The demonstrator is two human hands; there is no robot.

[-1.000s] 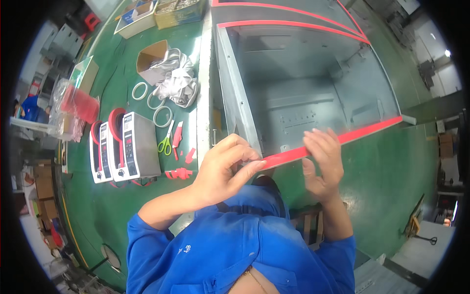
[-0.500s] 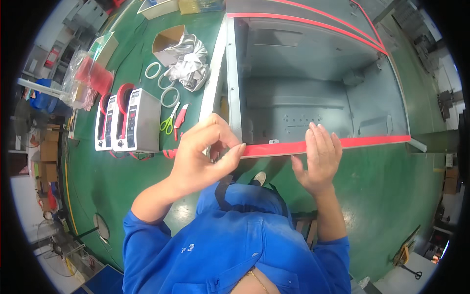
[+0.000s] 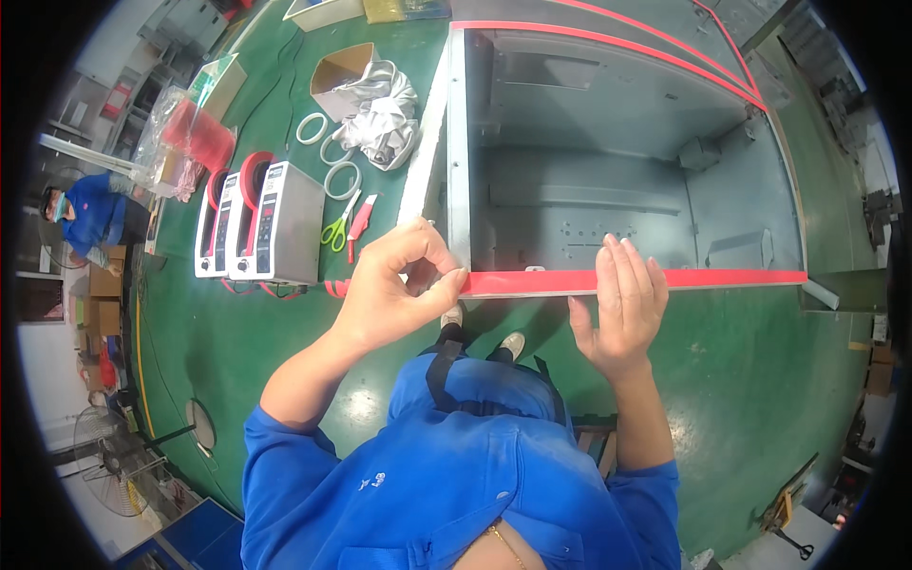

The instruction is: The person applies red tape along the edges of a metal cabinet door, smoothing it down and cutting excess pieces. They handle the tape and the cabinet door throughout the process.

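Note:
A grey metal cabinet lies in front of me with its open side up. Red tape runs along its near edge. At the near left corner my left hand pinches the tape between thumb and forefinger; a short red tail shows to the left of that hand. My right hand rests on the same edge farther right, fingers stretched out and flat over the tape, thumb apart below the edge. More red tape lines the cabinet's far edge.
Left on the green surface stand two white tape dispensers with red rolls. Near them lie green-handled scissors, a red cutter knife, pale tape rolls and a cardboard box with grey cloth. A person in blue is at far left.
The view has shifted slightly, and a person in blue has come into sight at the far left. Both hands keep nearly the same places on the taped edge.

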